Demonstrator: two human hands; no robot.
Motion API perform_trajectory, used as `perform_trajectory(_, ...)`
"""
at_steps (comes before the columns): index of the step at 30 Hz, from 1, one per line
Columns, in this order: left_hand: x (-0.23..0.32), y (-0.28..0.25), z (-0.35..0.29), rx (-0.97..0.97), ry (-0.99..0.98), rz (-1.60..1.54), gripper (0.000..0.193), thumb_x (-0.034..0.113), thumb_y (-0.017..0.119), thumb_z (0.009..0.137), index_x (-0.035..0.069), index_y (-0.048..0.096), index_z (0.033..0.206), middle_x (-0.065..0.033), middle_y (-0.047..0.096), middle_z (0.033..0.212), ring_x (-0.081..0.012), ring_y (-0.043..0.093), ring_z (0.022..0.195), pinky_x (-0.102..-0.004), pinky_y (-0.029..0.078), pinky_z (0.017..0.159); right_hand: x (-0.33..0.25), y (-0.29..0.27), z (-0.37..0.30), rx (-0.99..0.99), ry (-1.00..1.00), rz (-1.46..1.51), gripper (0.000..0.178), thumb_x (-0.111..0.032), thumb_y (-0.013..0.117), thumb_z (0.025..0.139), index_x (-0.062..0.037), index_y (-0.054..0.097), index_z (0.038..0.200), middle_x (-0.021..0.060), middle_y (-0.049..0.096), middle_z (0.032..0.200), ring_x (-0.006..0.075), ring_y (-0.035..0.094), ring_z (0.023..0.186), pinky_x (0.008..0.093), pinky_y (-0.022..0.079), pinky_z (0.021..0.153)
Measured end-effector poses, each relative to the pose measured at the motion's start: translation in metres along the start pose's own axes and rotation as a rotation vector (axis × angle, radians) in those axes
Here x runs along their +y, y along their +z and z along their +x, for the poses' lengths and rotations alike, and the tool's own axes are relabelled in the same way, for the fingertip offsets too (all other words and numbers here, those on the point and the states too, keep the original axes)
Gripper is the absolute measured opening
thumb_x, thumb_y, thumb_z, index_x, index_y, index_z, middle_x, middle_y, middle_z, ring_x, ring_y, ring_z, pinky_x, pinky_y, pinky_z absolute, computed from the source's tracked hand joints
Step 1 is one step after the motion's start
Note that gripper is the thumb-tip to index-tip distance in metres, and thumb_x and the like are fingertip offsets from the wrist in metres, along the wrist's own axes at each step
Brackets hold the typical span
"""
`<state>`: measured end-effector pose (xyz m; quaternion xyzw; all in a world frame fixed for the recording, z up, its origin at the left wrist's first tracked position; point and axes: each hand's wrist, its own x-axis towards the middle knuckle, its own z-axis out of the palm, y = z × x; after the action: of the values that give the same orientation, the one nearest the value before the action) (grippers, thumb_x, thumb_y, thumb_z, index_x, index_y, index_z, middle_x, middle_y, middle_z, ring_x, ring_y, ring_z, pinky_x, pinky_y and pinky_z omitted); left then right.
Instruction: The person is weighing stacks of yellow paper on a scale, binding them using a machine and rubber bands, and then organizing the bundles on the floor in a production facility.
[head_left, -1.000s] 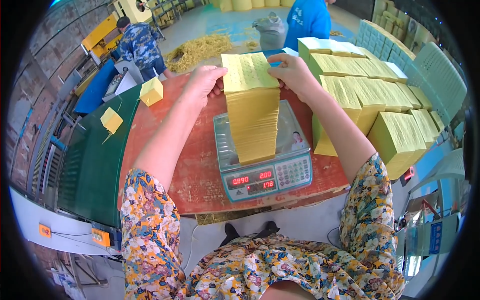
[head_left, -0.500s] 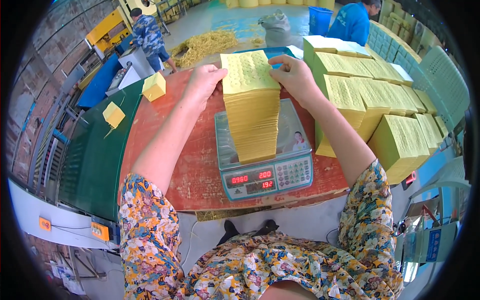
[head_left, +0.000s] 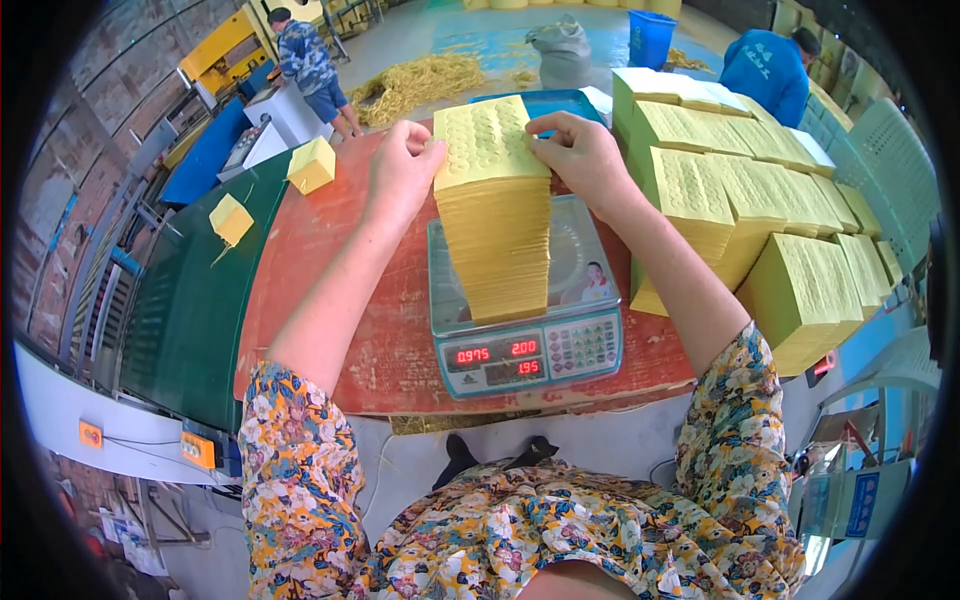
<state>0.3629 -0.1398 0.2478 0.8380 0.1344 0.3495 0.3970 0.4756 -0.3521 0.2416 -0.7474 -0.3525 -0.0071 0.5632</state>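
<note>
A tall stack of yellow embossed paper sheets (head_left: 497, 235) stands on a teal electronic scale (head_left: 450, 290) with a lit red display. Both arms reach forward to its top. My left hand (head_left: 402, 172) is closed at the stack's left edge, thumb against index finger at the top sheets. At the right edge my right hand (head_left: 583, 158) pinches the top sheets between thumb and forefinger. Fine detail of what lies between the fingertips is hard to make out.
The scale sits on a worn red table (head_left: 345, 340). Many stacks of yellow paper (head_left: 690, 190) crowd its right side. Two small yellow bundles lie at left, one on a green surface (head_left: 180, 300). Two people work beyond, near loose yellow strips (head_left: 425, 85) and a blue bin (head_left: 651, 40).
The digits on the scale display have changed. My left fingers have curled more tightly at the sheet edge. In the background, the person at right has bent further over.
</note>
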Motion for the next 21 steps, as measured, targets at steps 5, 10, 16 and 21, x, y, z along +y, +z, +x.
perform_trajectory(5,0.019,-0.001,-0.006,0.041,0.383,0.075,0.030,0.017,0.059,0.091,0.003,0.060,0.118,-0.0145,0.065,0.111,-0.0242,0.059,0.111,-0.0349,0.046,0.095,0.004,-0.002,-0.001,-0.024,-0.014,0.025,0.030,-0.023,0.065,0.085,-0.0054,0.069,0.109,0.0110,0.068,0.080,0.0193,0.065,0.070,0.0326,0.051,0.069)
perform_trajectory(10,0.026,-0.004,-0.020,-0.168,0.583,0.206,0.032,0.016,0.053,0.096,0.003,0.059,0.125,-0.0148,0.061,0.127,-0.0279,0.052,0.125,-0.0369,0.039,0.106,-0.009,-0.009,-0.013,0.019,0.064,0.252,0.022,-0.010,0.060,0.093,-0.0007,0.065,0.112,-0.0008,0.055,0.072,0.0051,0.053,0.060,0.0209,0.046,0.052)
perform_trajectory(16,-0.064,-0.059,-0.099,0.242,0.194,0.085,0.036,0.020,0.052,0.099,-0.003,0.056,0.126,-0.0199,0.059,0.128,-0.0323,0.053,0.123,-0.0397,0.039,0.106,-0.019,0.006,-0.101,0.226,0.012,0.314,0.020,-0.005,0.052,0.095,-0.0005,0.064,0.110,-0.0009,0.054,0.071,0.0046,0.047,0.056,0.0206,0.035,0.049)
perform_trajectory(21,-0.194,-0.103,-0.230,0.189,-0.089,0.459,0.043,0.026,0.058,0.094,-0.001,0.054,0.127,-0.0225,0.052,0.134,-0.0376,0.048,0.126,-0.0449,0.038,0.106,0.002,0.066,-0.229,-0.073,0.062,0.226,0.018,0.005,0.054,0.091,-0.0011,0.065,0.103,-0.0003,0.055,0.070,0.0057,0.052,0.060,0.0216,0.042,0.054)
